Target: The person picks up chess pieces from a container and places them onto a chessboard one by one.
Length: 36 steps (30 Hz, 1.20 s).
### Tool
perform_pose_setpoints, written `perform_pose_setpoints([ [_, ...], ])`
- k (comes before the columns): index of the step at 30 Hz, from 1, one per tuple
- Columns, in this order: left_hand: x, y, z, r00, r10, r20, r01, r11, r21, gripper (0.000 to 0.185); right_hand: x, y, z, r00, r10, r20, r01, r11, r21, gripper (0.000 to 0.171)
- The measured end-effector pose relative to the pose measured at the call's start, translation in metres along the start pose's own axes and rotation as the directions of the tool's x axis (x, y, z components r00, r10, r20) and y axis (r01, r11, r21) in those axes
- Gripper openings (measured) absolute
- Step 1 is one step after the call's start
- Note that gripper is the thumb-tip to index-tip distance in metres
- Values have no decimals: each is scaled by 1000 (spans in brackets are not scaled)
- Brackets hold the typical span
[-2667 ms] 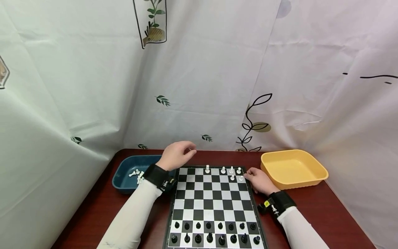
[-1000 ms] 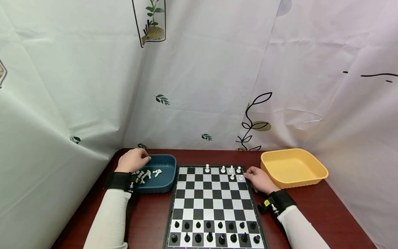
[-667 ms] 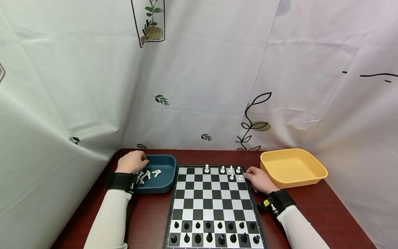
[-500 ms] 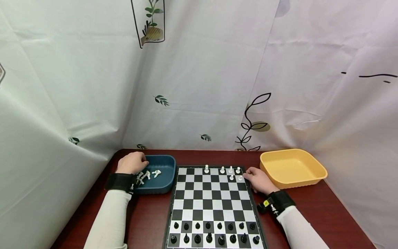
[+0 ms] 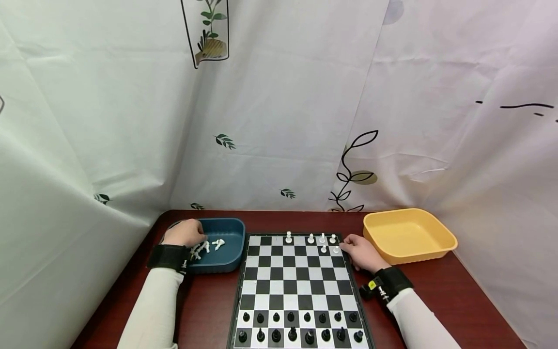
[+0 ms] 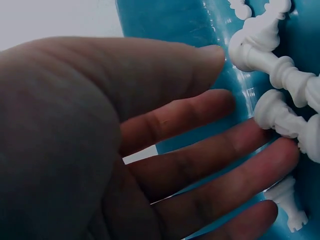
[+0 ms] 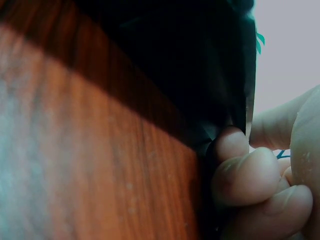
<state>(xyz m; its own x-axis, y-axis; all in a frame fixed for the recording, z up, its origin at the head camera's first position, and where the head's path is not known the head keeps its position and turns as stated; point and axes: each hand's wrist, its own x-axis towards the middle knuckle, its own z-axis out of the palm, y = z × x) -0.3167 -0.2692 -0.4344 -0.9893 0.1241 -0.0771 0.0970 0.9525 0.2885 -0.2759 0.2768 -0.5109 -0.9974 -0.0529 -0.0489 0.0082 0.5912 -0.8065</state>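
My left hand [image 5: 185, 233] reaches into the blue tray [image 5: 235, 228] at the board's left. In the left wrist view its fingers extend loosely, with fingertips right at the white chess pieces [image 6: 287, 72]. Several of these lie on their sides in the tray, partly hidden by the hand in the head view. At the far right corner of the black-and-white chessboard [image 5: 291, 274], my right hand [image 5: 364, 253] pinches the board's edge [image 7: 245, 80] between thumb and curled fingers. Several white pieces [image 5: 288, 237] stand along the board's far side, mostly toward the right.
Two full rows of black chess pieces [image 5: 292, 334] stand on the near side of the board. A yellow tray [image 5: 451, 242] sits to the right, beyond my right hand. Behind the dark red table [image 5: 436, 295] hangs a printed white cloth [image 5: 279, 97].
My left hand has gone from above the board's far left corner to the blue tray and dipped lower into it. The right hand has stayed at the board's edge.
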Motion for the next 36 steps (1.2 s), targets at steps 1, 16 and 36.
perform_pose_setpoints([
  [1,0,0,0,1000,2,2,-2,1000,-2,18,0,0,0,1000,1,1,-1,1000,-1,18],
  [16,-6,3,1,999,28,46,-25,998,-63,18,0,-1,0,1000,4,4,-4,1000,-11,18],
  [36,-4,1,0,998,60,24,-59,997,-42,17,-1,-2,0,1000,-3,4,3,1000,-21,18],
])
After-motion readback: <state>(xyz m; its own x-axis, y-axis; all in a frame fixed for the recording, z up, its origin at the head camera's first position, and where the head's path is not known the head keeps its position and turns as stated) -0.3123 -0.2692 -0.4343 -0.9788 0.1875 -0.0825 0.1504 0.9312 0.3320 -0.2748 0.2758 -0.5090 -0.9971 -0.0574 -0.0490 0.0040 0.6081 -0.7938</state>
